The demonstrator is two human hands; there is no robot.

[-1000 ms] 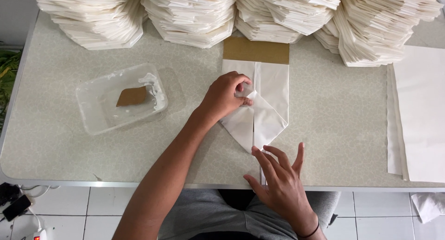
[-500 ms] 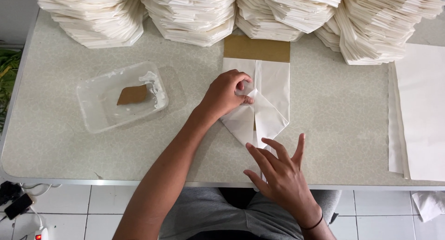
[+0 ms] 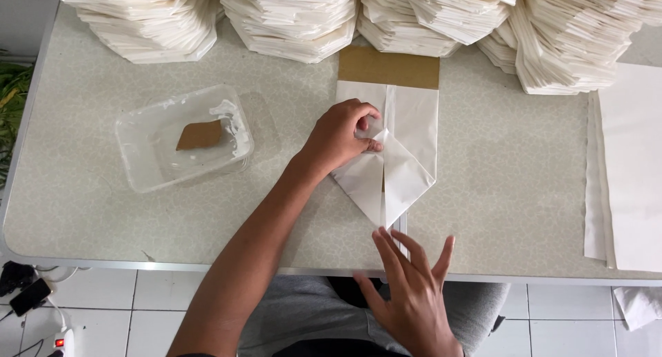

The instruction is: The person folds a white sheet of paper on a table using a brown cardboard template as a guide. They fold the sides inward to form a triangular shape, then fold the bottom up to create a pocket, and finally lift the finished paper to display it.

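The left hand (image 3: 341, 136) presses down on a white paper sheet (image 3: 407, 150) that is being folded on the bench (image 3: 510, 185), its fingers curled narrow and pinching the inner corner of a folded flap. The sheet lies directly under and to the right of that hand, its lower end folded into a point aimed back toward the person, its far end lying over a brown cardboard template (image 3: 388, 67). The right hand (image 3: 414, 288) hovers near the bench edge just below the point, fingers spread wide and holding nothing.

To do this fold well, it seems wise to keep the left hand's pinch firm so the centre seam does not slip, and to bring the right hand flat onto the pointed tip, running the crease outward from the seam so both diagonal edges meet evenly.

Well to the left of the left hand sits a clear plastic tray (image 3: 183, 140) holding white paste and a brown card scrap (image 3: 200, 134). Beyond both hands stand stacks of folded white paper (image 3: 289, 19); flat white sheets (image 3: 631, 164) lie far to the right.
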